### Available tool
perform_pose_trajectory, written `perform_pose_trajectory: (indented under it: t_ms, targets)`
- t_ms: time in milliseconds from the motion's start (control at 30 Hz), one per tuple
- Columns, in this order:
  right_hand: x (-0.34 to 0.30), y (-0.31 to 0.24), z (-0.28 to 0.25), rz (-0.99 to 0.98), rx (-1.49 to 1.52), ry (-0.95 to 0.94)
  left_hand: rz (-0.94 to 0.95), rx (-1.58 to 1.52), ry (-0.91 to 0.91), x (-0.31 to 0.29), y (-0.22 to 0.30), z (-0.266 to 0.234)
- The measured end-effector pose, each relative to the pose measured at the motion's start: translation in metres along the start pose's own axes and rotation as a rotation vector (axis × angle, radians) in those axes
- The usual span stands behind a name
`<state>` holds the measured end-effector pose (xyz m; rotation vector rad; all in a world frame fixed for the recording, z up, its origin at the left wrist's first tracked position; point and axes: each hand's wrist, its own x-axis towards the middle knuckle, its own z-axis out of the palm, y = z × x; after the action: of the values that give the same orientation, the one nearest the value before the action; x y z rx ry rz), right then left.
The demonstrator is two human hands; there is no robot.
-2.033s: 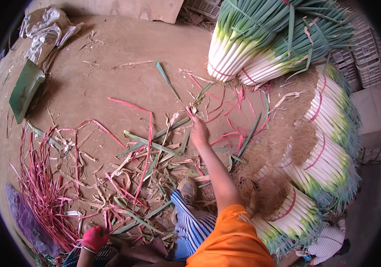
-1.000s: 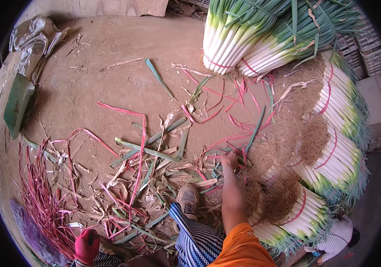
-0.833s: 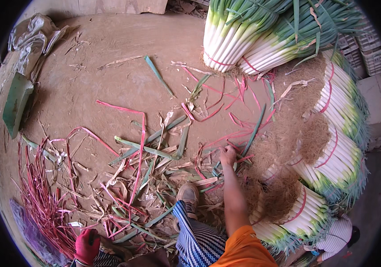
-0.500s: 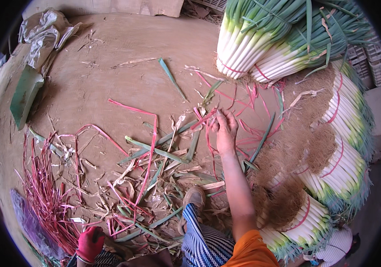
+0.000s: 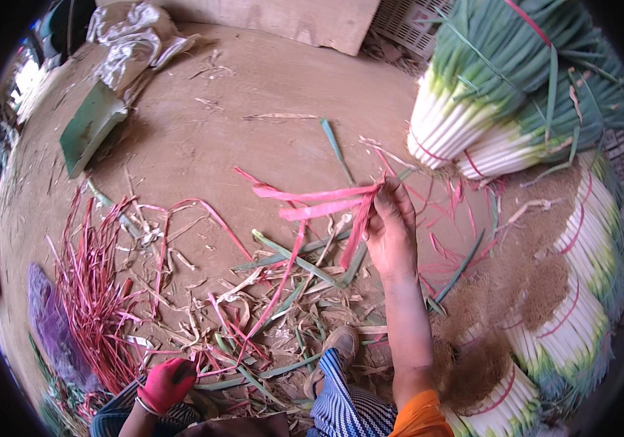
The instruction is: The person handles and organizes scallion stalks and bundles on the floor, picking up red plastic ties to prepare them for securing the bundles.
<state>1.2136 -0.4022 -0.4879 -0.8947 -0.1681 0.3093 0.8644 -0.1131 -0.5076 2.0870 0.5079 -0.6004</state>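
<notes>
My bare right hand (image 5: 393, 231) is raised over the middle of the floor. Between its thumb and fingers it pinches several pink plastic strips (image 5: 326, 194), whose loose ends stick out left and hang down. My left hand (image 5: 168, 384), in a red glove, is closed low at the left beside my leg. Whatever it may hold does not show. Close to it lies a heap of red plastic ties (image 5: 93, 291). Leek leaves, dry husks and loose pink strips litter the ground below my right hand.
Tied leek bundles (image 5: 465, 102) rest at the far right, and more bundles (image 5: 570, 309) line the right side, roots inward. A purple plastic sheet (image 5: 53, 328) lies at the left. Farther back are a green piece (image 5: 92, 127), a crumpled sack (image 5: 137, 40) and a board (image 5: 283, 22).
The view has shifted, so the scene sits farther right. My right hand has lifted the pink strips off the litter. My left hand stays low, closed.
</notes>
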Motion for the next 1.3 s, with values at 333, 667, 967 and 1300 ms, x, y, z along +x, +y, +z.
perform_pose_trajectory:
  t_ms: [333,667,967,1300]
  targets:
    - [-0.028,0.049,0.047,0.191,-0.111,-0.24,-0.113,-0.686,-0.139,-0.014,0.027,-0.012]
    - [-0.09,0.052,0.178,0.324,-0.304,-0.749,-0.096,-1.653,-0.157,-0.032,0.079,-0.048]
    - [-0.127,0.036,0.232,-0.112,-1.112,-1.089,0.412,-1.911,-0.097,-0.056,0.036,-0.114]
    - [-0.112,0.022,0.174,-0.38,-1.527,-0.655,0.509,-1.803,0.293,-0.165,-0.044,-0.184]
